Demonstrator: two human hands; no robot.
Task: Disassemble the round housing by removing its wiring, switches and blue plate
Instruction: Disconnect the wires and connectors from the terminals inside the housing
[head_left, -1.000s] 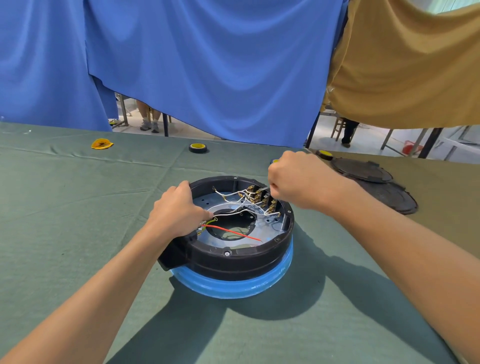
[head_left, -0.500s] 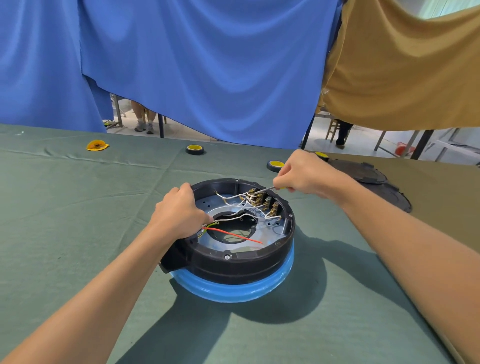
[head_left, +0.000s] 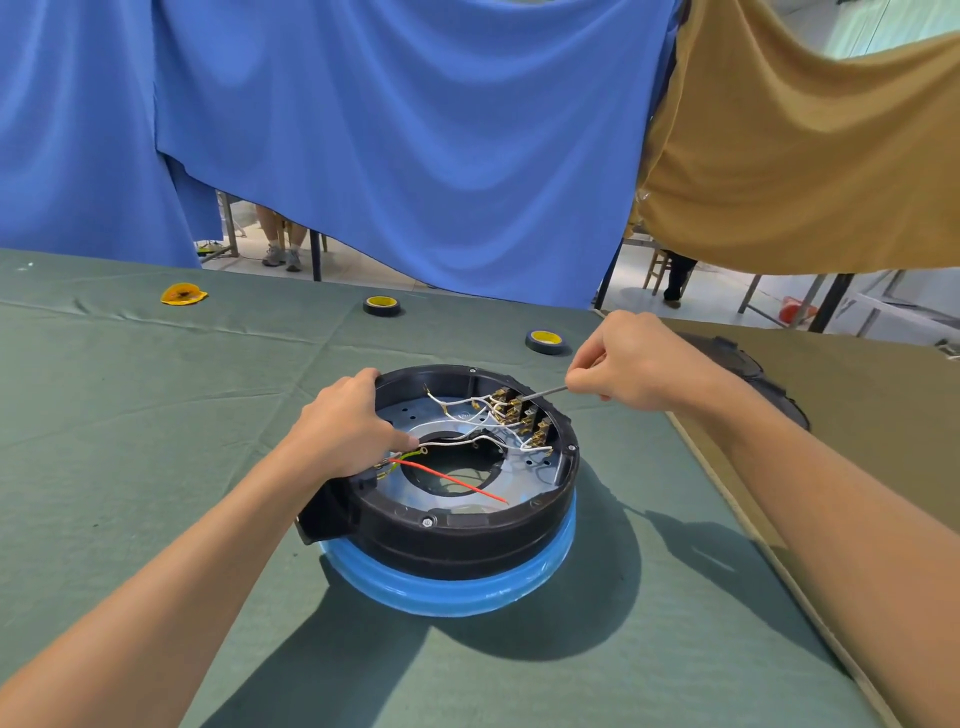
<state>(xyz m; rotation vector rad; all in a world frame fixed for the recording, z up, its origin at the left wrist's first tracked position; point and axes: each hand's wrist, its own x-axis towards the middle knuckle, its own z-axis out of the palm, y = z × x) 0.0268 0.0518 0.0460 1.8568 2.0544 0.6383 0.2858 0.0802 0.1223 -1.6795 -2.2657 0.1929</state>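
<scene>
Fingertips of right hand pinch thin metal shaft, tip at the switches, forearm angled in from right; left hand curls over left rim of round housing, centred on green table.

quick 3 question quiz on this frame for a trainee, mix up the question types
1. True or false: the left hand grips the rim of the round housing.
2. The right hand pinches a thin grey rod, tool or wire unclear. Its far end reaches: A a battery, B the switches, C a fan.
3. Fill in: ___ tape rolls lie on the green cloth beyond the housing.

Key: 1 true; 2 B; 3 two.
</scene>
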